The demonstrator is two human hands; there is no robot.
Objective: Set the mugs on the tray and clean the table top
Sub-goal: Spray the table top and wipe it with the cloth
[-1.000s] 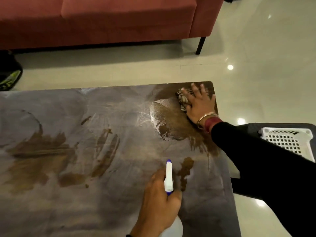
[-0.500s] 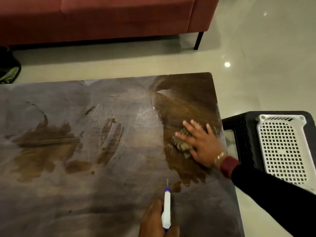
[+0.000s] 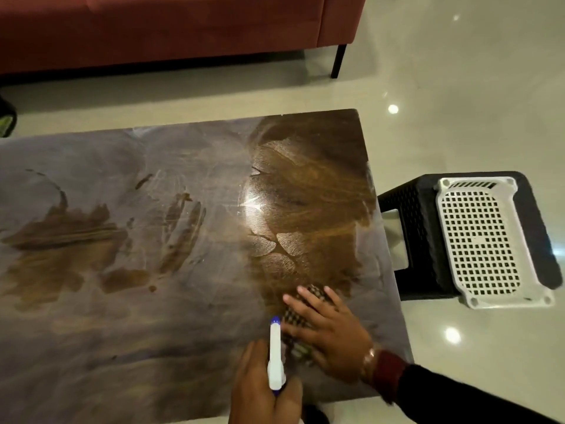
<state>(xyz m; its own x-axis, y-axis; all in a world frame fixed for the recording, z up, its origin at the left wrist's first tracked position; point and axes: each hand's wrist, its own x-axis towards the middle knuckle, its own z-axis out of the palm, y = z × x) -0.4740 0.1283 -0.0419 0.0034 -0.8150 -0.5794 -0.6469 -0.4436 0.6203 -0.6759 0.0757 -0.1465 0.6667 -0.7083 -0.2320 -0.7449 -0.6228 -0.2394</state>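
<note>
Pressing a checked cloth point(image 3: 301, 313) flat on the desk point(image 3: 122, 316), the right hand point(image 3: 331, 335) spreads its fingers point(image 3: 298, 302) apart. Just left of them, the left hand point(image 3: 263, 390) has its fingers clamped on a spray bottle point(image 3: 276, 356). Beyond lies a wiped patch point(image 3: 312, 191); right, a stool point(image 3: 422, 240) carries a white tray point(image 3: 486, 243). A sofa point(image 3: 183, 29) stands behind.

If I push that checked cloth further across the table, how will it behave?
The checked cloth looks soft and floppy: it lies crumpled under the right hand, so it probably bunches unless pressed flat. It likely glides easily, since the table top beyond it looks glossy and wiped.
</note>
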